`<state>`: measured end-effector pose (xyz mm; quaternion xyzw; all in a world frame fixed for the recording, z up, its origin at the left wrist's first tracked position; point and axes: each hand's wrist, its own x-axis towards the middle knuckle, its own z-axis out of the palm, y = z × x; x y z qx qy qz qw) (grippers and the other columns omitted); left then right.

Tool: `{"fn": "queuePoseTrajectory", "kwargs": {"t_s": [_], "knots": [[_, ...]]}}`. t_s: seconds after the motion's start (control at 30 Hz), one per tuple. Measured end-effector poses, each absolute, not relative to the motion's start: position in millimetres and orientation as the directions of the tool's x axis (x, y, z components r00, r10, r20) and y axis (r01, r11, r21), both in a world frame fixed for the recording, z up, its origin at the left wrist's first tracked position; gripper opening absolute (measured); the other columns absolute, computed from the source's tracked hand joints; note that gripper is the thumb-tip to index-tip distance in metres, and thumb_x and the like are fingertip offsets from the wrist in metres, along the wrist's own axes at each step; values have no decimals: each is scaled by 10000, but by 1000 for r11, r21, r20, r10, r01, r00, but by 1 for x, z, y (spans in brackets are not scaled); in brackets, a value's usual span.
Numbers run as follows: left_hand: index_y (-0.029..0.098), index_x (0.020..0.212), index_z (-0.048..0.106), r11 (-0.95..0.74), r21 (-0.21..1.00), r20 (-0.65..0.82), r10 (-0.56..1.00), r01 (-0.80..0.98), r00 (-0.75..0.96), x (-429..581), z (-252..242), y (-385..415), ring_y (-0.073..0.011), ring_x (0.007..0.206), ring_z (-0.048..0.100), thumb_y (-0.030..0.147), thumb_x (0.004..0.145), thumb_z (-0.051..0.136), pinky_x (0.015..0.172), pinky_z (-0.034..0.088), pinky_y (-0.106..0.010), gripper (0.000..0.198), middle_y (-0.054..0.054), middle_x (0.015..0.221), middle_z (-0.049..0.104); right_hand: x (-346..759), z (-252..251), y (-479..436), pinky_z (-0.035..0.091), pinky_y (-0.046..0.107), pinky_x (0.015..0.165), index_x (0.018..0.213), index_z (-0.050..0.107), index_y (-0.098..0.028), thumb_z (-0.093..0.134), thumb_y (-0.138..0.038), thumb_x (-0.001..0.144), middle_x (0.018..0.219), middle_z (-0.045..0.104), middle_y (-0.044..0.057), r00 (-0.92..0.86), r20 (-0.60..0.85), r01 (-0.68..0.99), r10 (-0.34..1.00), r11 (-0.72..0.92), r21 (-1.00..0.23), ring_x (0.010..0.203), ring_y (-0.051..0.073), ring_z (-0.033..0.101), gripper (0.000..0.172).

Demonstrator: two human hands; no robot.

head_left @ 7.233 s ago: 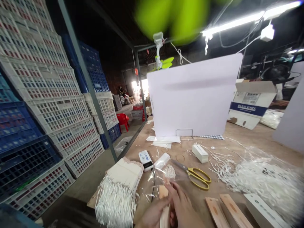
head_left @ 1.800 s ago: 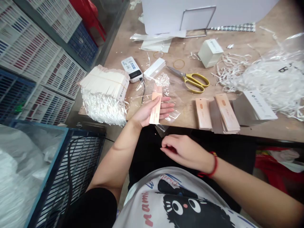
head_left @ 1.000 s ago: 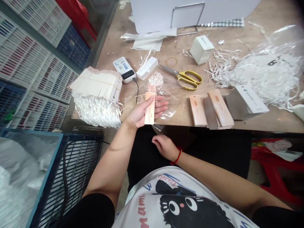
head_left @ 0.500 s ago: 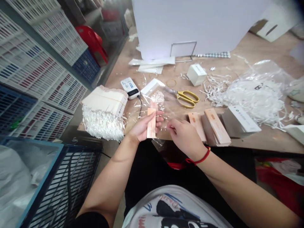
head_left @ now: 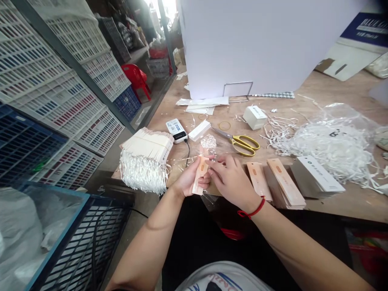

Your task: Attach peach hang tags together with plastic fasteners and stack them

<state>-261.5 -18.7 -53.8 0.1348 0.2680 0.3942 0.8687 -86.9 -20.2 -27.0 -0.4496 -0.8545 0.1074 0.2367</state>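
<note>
My left hand [head_left: 188, 182] grips a long, pale orange paper tag [head_left: 200, 176] at the near edge of the wooden table [head_left: 333, 101]. My right hand [head_left: 232, 178], with a red cord on its wrist, meets it from the right, fingertips pinched at the tag's upper part. Whether those fingers hold anything small is hidden. A clear plastic bag with small white bits [head_left: 208, 142] lies just beyond the hands.
A bundle of tags with white strings [head_left: 145, 159] lies left. Yellow scissors [head_left: 242, 143], stacks of orange tags [head_left: 285, 188], white cards [head_left: 318, 174], a heap of white strings in plastic [head_left: 330, 143], a small white device [head_left: 176, 130] and a white board [head_left: 257, 44] stand around. Stacked crates [head_left: 60, 93] line the left.
My right hand rose from my lap to the table and now touches the tag in my left hand. The view has tilted upward.
</note>
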Motion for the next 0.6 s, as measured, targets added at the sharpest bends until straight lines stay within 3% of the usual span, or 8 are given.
{"fn": "queuePoseTrajectory", "kwargs": {"t_s": [0.07, 0.17, 0.47, 0.6], "knots": [[323, 1260, 613, 635, 469, -345, 771, -613, 535, -261, -53, -19, -68, 394, 419, 525, 1025, 346, 392, 348, -127, 409, -2, 646, 545, -90, -28, -22, 487, 491, 910, 1335, 652, -287, 492, -266, 981, 1192, 586, 141, -497, 284, 736, 820, 571, -362, 1076, 321, 530, 389], [399, 1334, 565, 624, 491, -343, 780, -608, 523, -262, -54, -19, -72, 390, 445, 498, 1022, 389, 391, 358, -125, 371, 3, 646, 557, -94, -29, -24, 476, 491, 907, 1342, 645, -276, 453, -285, 1002, 1247, 591, 141, -485, 261, 764, 835, 550, -337, 1110, 334, 513, 391], [331, 1358, 529, 579, 576, -383, 815, -577, 434, -256, -48, -20, -82, 373, 462, 451, 1001, 488, 373, 380, -158, 378, 25, 653, 568, -106, -22, -23, 458, 472, 839, 1184, 681, -189, 405, -306, 1017, 1144, 620, 161, -459, 242, 824, 855, 512, -245, 1040, 331, 520, 343], [242, 1267, 593, 611, 553, -429, 792, -567, 435, -254, -50, -19, -68, 349, 424, 484, 1005, 469, 353, 362, -158, 378, 41, 605, 511, -114, -16, -19, 439, 463, 813, 1237, 651, -170, 386, -311, 1023, 1167, 617, 178, -427, 194, 863, 883, 462, -204, 1066, 347, 519, 368]]}}
